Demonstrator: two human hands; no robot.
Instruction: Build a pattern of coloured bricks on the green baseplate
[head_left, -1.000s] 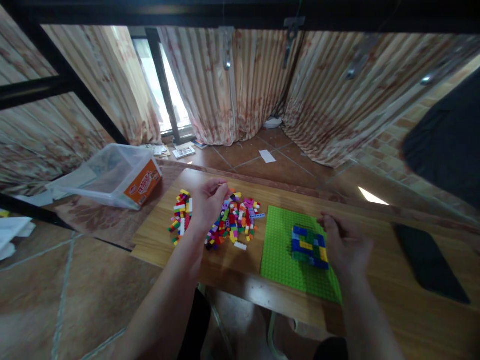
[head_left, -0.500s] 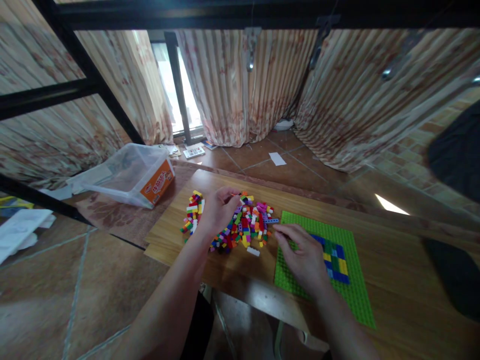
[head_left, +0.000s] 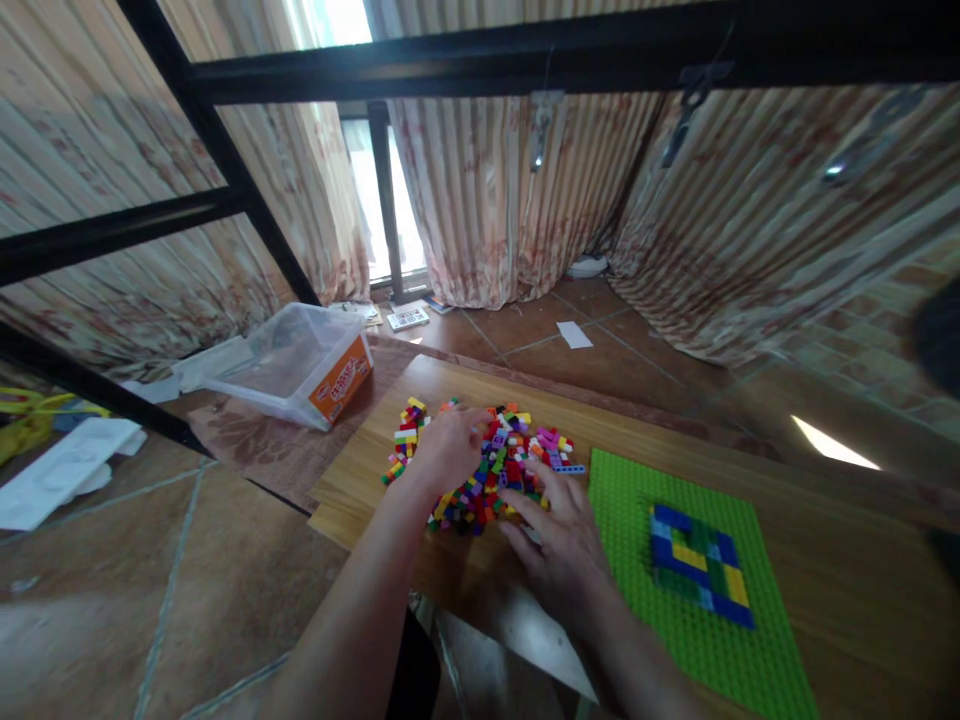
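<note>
A heap of small toy bricks [head_left: 472, 497] in many colours lies on the wooden table. Over its left part is my left hand [head_left: 450, 447], fingers curled in together; whatever they hold, if anything, is hidden. My right hand [head_left: 559, 530] reaches over the heap's right side with fingers spread and nothing visible in them. Right of that hand lies a green baseplate [head_left: 630, 490], bearing a flat block of blue, yellow and green bricks [head_left: 697, 562]. A blue beam with holes [head_left: 568, 469] rests at the heap's right edge.
A clear plastic bin [head_left: 292, 350] with an orange label stands on the rug beyond the table's left end. A black metal frame [head_left: 480, 65] crosses above. White packaging pieces [head_left: 67, 470] lie on the tiled floor at left. Curtains [head_left: 480, 200] hang behind.
My right hand has moved left from the baseplate to the brick heap and its fingers have spread. My left hand stays over the heap. The camera view has shifted, showing the baseplate's brick block fully.
</note>
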